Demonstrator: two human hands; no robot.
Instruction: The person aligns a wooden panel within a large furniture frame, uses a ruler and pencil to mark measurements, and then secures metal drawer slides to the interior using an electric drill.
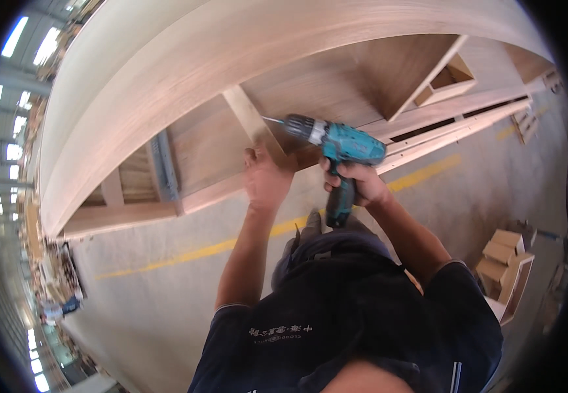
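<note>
My right hand (pixel 366 183) is wrapped around the handle of a teal and black cordless drill (pixel 356 144). The drill lies nearly level, and its thin bit points left at a pale wooden board (pixel 248 114). Whether the bit touches the board I cannot tell. My left hand (pixel 269 180) grips the near end of that board, its fingers curled and partly hidden. The board stands as a divider inside a large curved wooden cabinet (pixel 166 85).
Left of the board a grey metal drawer runner (pixel 164 164) is fixed inside the cabinet. A small wooden box (pixel 451 82) sits in its right part. Cardboard boxes (pixel 503 252) are stacked on the right. A yellow line (pixel 185 257) crosses the concrete floor.
</note>
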